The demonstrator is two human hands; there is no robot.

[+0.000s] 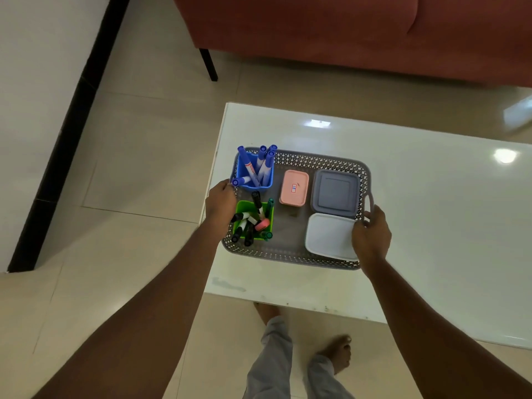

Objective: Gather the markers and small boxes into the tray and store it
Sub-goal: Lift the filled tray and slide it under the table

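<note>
A grey perforated tray (313,162) rests near the left end of the white table (431,226). Inside it stand a blue cup (254,175) of blue markers and a green cup (253,223) of dark, green and pink markers. Beside them lie a pink lidded box (294,187), a grey lidded box (335,193) and a white lidded box (328,236). My left hand (220,203) grips the tray's left edge. My right hand (371,234) holds the tray's right handle and covers part of the white box.
A red sofa (359,33) with a black leg (208,63) stands beyond the table. Beige tiled floor lies to the left, bounded by a black skirting and white wall (34,82). My bare feet and grey trousers (276,355) are just below the table's front edge.
</note>
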